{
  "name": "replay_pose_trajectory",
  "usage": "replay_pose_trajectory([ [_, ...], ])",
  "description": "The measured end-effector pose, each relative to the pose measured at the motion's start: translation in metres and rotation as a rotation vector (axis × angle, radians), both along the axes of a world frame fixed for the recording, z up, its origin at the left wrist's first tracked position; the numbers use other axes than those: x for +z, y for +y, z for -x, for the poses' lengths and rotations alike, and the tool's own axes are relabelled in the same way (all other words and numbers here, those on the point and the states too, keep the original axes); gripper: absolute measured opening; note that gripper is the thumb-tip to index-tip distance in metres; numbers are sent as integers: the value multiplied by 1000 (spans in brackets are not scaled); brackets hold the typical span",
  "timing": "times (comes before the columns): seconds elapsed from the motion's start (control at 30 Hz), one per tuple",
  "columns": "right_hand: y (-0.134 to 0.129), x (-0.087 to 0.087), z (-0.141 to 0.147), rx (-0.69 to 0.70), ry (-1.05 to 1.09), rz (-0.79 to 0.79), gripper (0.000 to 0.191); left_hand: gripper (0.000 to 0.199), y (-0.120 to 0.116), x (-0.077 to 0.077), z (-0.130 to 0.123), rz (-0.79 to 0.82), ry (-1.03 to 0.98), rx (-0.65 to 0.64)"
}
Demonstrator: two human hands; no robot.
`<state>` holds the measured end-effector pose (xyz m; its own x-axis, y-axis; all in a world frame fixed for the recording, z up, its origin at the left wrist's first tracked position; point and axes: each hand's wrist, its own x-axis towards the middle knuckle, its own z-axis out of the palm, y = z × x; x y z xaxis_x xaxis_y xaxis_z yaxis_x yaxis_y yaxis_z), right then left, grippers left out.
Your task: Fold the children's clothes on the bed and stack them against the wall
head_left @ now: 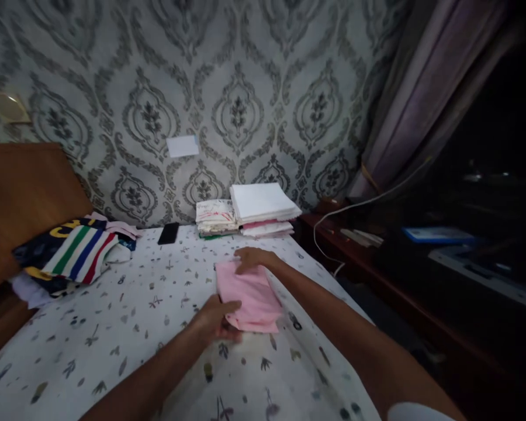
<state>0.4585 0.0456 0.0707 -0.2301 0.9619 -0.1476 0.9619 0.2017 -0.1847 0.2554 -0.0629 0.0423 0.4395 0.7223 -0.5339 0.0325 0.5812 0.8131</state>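
A folded pink cloth garment (252,298) lies on the patterned bedsheet in front of me, its layered edge facing me. At its near left corner my left hand (217,318) is closed on it, thumb on top and the other fingers low at the edge, slightly blurred. My right hand (256,258) reaches across to the far edge, thumb over the cloth and fingers along its back side. Part of that grip is hidden. What kind of garment it is cannot be made out from the folds.
Behind the garment stand two folded stacks, a printed one (216,215) and a white-topped one (265,202). A black phone (169,233) lies left of them. Loose clothes (81,254) are heaped by the wooden headboard (30,204). A white cable (363,203) hangs at right.
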Motion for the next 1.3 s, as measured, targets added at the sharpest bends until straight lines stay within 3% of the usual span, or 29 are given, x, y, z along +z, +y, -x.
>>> replay_pose_trajectory([
  [0.1,13,5,-9,-8,35,191,55,38,-1,-4,-1,17,-22,60],
  [0.23,2,4,-22,-20,174,328,44,28,7,-6,16,27,-174,224],
  [0.33,-15,1,-27,-33,330,329,34,20,21,-7,31,40,-292,403],
  [0.5,-26,0,-21,-149,930,201,28,20,61,0,42,-90,-299,499],
  [0.57,-16,6,-16,-226,996,76,25,21,89,13,41,-210,-239,512],
  [0.67,18,29,-10,-289,966,-157,21,23,151,47,37,-462,-76,478],
  [0.8,87,72,-10,-372,595,-465,19,26,256,100,17,-612,6,449],
  [0.87,121,86,-11,-421,452,-519,19,28,304,112,2,-680,63,430],
  [0.93,147,88,-12,-463,385,-529,24,34,341,107,-12,-750,132,412],
  [1.03,169,74,-8,-508,284,-534,36,52,371,75,-26,-858,223,365],
  [1.1,173,62,0,-474,177,-583,40,60,375,49,-30,-922,260,321],
  [1.17,176,51,11,-336,59,-658,40,64,372,30,-32,-970,287,291],
  [1.23,182,43,22,-159,-1,-689,41,66,369,20,-33,-1003,310,287],
  [1.3,194,37,29,-102,17,-647,43,68,368,17,-32,-1022,326,307],
])
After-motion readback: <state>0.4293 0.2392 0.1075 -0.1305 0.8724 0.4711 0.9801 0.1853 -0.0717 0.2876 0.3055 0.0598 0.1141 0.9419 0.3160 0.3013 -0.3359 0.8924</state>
